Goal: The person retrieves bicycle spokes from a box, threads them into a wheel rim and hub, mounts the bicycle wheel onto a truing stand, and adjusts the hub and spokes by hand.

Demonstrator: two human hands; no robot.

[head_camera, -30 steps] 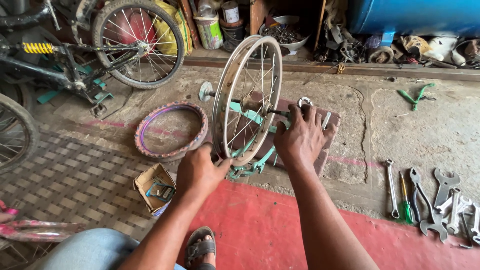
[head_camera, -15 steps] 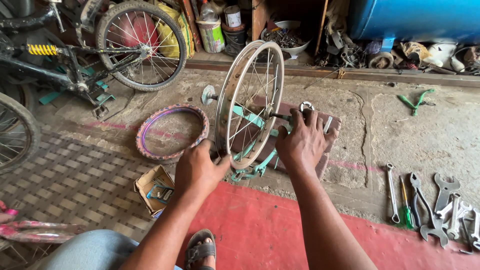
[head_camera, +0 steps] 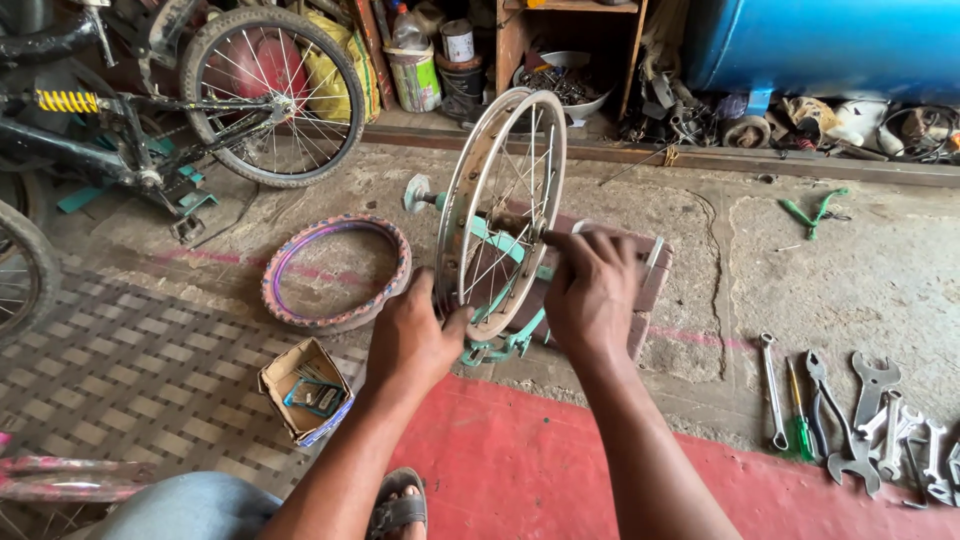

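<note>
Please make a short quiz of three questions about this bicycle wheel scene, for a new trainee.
1. True or false: the left hand grips the wheel rim.
2. Where does the loose tyre lie? A) left of the wheel B) on the red mat C) among the wrenches
3. What lies on the floor at the far right?

Key
1. True.
2. A.
3. Wrenches and pliers.
The right hand works at the hub side; what it holds cannot be told.

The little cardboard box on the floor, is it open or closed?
Open. The cardboard box has its flaps up, and small packets show inside.
</note>
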